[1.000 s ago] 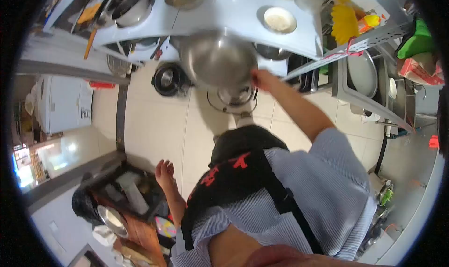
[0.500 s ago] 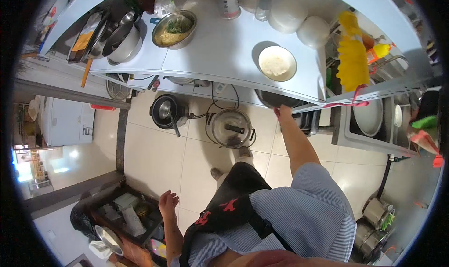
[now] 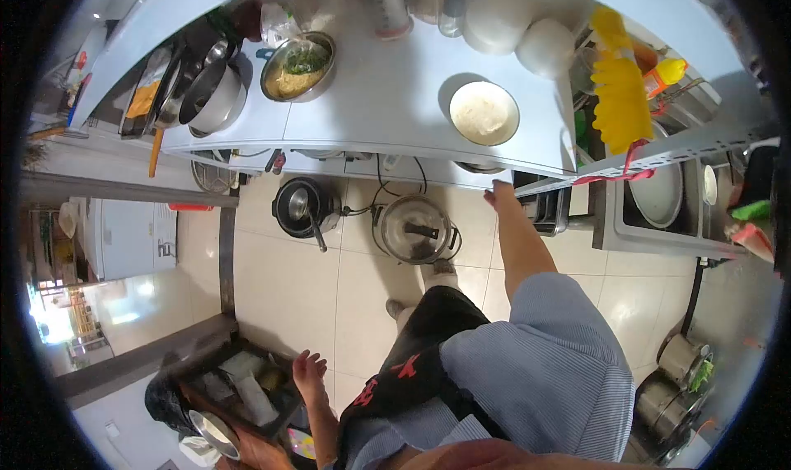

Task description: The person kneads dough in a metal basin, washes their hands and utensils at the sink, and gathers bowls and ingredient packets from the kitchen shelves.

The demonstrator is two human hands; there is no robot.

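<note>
My right hand (image 3: 498, 196) is at the front edge of the lower shelf, its fingers loosely bent and holding nothing visible. Just beyond it, a metal bowl (image 3: 479, 168) shows only a sliver of rim under the counter; the rest is hidden. Low on the left, my left hand (image 3: 309, 377) hangs over the floor, empty, with fingers apart. A pot with a glass lid (image 3: 410, 228) stands on the floor near my feet. Left of it is a black pot (image 3: 291, 208) with a ladle inside.
On the white counter (image 3: 371, 116) are a bowl of pale food (image 3: 484, 113), a bowl of noodles and greens (image 3: 298, 68) and stacked white bowls (image 3: 496, 25). Yellow gloves (image 3: 620, 99) hang at the right, above a sink (image 3: 610, 223). A crate (image 3: 247, 388) stands lower left.
The large metal bowl went from in front of the counter onto the lower shelf, and my right hand has come off it. My view has shifted, showing more of the counter.
</note>
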